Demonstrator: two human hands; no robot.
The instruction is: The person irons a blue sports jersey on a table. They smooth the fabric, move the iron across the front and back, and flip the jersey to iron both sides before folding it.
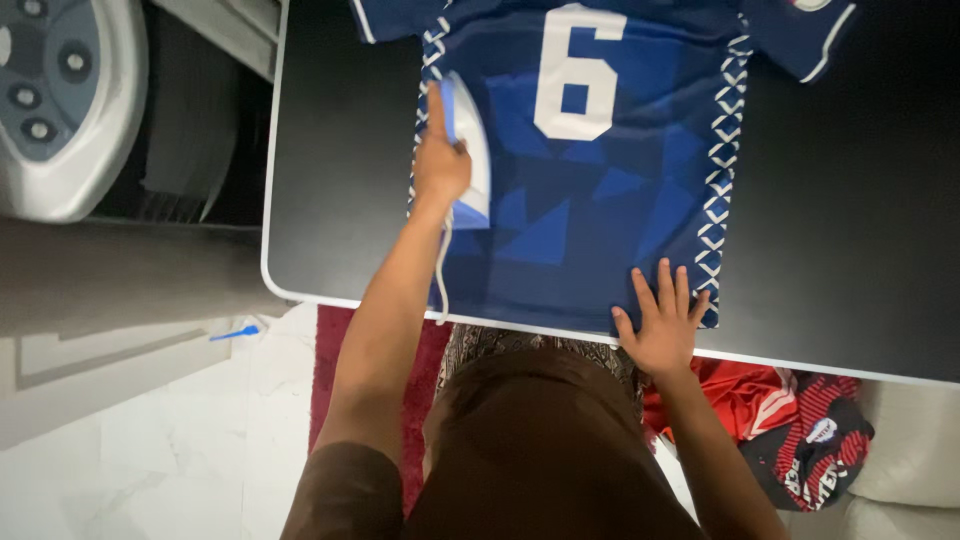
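Note:
A dark blue sports jersey (600, 190) with a large white numeral and white lattice side stripes lies flat on a black table (340, 200). My left hand (438, 160) grips a white and blue clothes iron (470, 150) resting on the jersey's left side, its white cord (441, 270) trailing down toward the table's near edge. My right hand (660, 320) lies flat with fingers spread on the jersey's lower right hem, at the table's front edge.
Red and black garments (790, 420) are piled below the table at the right. A dark red rug (330, 370) lies on the white tiled floor. A grey and white appliance (60, 100) stands at the upper left. A small blue item (235, 332) lies on the floor.

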